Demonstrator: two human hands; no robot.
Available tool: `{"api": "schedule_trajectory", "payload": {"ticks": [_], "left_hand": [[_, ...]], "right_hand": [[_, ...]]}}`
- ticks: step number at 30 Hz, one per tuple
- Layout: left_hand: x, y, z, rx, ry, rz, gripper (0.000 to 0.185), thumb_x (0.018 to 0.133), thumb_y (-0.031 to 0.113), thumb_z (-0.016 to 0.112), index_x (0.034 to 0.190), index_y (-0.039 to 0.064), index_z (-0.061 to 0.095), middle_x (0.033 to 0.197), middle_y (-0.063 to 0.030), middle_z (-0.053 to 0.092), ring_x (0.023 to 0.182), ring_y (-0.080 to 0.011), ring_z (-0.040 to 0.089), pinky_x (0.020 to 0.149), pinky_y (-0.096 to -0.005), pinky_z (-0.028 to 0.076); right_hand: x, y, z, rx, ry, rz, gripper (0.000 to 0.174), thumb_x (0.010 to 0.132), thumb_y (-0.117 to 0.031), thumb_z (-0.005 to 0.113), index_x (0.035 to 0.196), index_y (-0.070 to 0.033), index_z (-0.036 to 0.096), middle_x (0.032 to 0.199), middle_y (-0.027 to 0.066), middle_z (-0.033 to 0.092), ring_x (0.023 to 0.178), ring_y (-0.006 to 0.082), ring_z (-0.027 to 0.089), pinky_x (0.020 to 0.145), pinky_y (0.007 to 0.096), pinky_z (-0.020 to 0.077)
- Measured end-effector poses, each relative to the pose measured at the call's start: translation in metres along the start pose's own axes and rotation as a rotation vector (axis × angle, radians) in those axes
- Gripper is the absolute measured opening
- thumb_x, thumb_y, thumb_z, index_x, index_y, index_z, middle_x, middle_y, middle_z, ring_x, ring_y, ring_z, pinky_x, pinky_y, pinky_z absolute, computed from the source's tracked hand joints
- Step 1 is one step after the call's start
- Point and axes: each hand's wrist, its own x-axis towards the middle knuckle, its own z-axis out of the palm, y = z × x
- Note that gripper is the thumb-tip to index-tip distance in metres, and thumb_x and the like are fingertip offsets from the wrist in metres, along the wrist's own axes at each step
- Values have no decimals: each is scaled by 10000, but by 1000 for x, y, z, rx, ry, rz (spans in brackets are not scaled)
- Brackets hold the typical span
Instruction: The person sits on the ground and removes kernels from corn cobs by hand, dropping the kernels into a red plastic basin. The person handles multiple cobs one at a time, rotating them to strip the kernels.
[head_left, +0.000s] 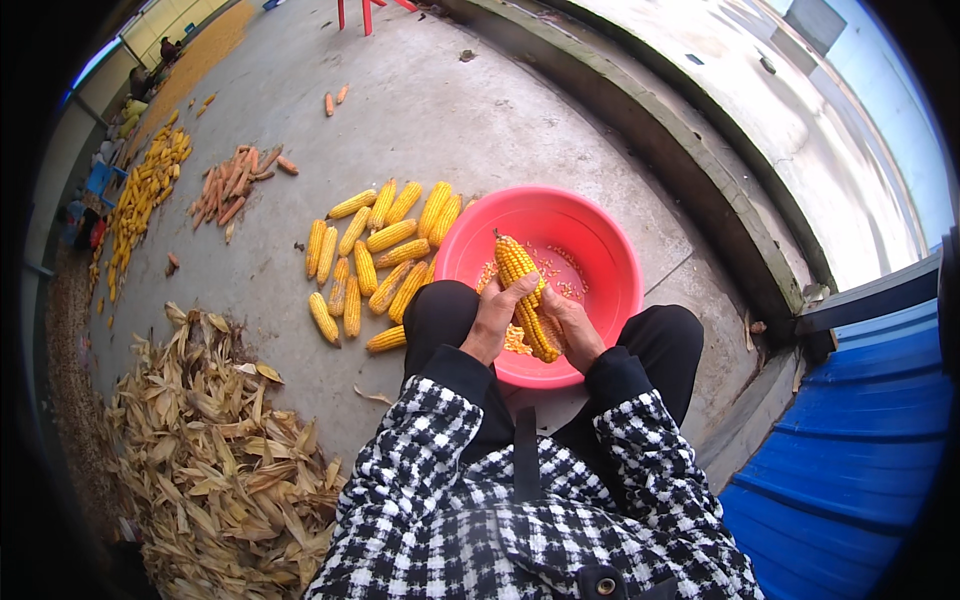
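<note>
A yellow ear of corn (516, 260) is gripped between both hands, tilted over a pink plastic basin (616, 247). My left hand (498, 315) wraps its left side, thumb across the kernels. On the other side my right hand (574, 324) holds the ear with its thumb pressed near the middle. A patch along the lower right of the ear looks bare of kernels, though the fingers hide part of it. Loose corn kernels (517, 341) lie in the basin beneath, with more scattered on its far side. The basin stands between my knees.
Several husked ears of corn (391, 235) lie left of the basin. Beyond them sits a heap of bare cobs (231, 184); dry husks (225, 480) are piled at lower left. A concrete ledge (675, 157) and blue corrugated metal sheet (847, 442) bound the right side.
</note>
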Motion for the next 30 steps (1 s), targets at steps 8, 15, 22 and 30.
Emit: {"api": "schedule_trajectory", "payload": {"ticks": [8, 15, 22, 30], "left_hand": [[-1, 3, 0, -124, -10, -53, 322, 884, 278, 656, 1075, 42, 551, 944, -32, 587, 844, -128, 581, 774, -279, 476], [1, 2, 0, -3, -16, -12, 395, 893, 317, 646, 1146, 44, 514, 988, -29, 569, 905, -135, 576, 830, -286, 470], [3, -1, -1, 29, 23, -62, 379, 897, 321, 643, 1118, 35, 527, 966, -30, 579, 859, -120, 584, 783, -271, 479], [3, -3, -3, 56, 0, 13, 392, 899, 335, 634, 1118, 29, 524, 945, -35, 582, 838, -123, 593, 768, -278, 490]], "right_hand": [[-6, 0, -2, 57, -67, 40, 513, 961, -442, 489, 1207, 8, 502, 1002, 128, 630, 796, 211, 661, 605, 327, 561], [-8, -2, -1, 60, -86, 56, 502, 955, -433, 502, 1191, 10, 510, 965, 132, 637, 778, 218, 663, 550, 328, 553], [-5, -2, 0, -109, 15, 44, 534, 969, -465, 441, 1168, 24, 523, 972, 148, 635, 727, 239, 665, 516, 327, 548], [-6, -2, -1, -34, -26, 46, 540, 967, -463, 456, 1181, 30, 522, 958, 138, 642, 740, 228, 663, 590, 331, 557]]}}
